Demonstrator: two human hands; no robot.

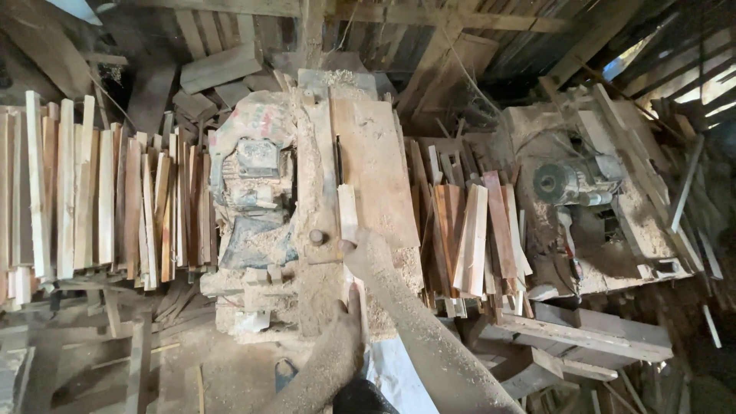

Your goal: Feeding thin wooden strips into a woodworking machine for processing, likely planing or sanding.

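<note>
From the head view we look down on a saw table thick with sawdust. Our right hand (366, 249) lies over the near end of a pale wood strip (347, 215), fingers curled onto it and pressing it flat to the surface (379, 165). The strip points away from us, in line with the dark blade slot (338, 161), which we judge is why it is held straight and low. Our left hand (349, 318) sits lower, at the near edge of the table, touching the strip's tail end; dust covers it and we cannot tell whether it grips or only steadies.

Left of the slot sits the motor (253, 176), buried in sawdust, with a round knob (317, 237) just beside our right hand. Further left, cut slats (100, 199) stand packed on edge in a long row, likely sorted there within reach. To the right, more slats (471, 238) lean in a loose bundle against the table. Beyond them stands a second machine (575, 184), also dusted over. Scrap boards (583, 337) lie on the floor near it.
</note>
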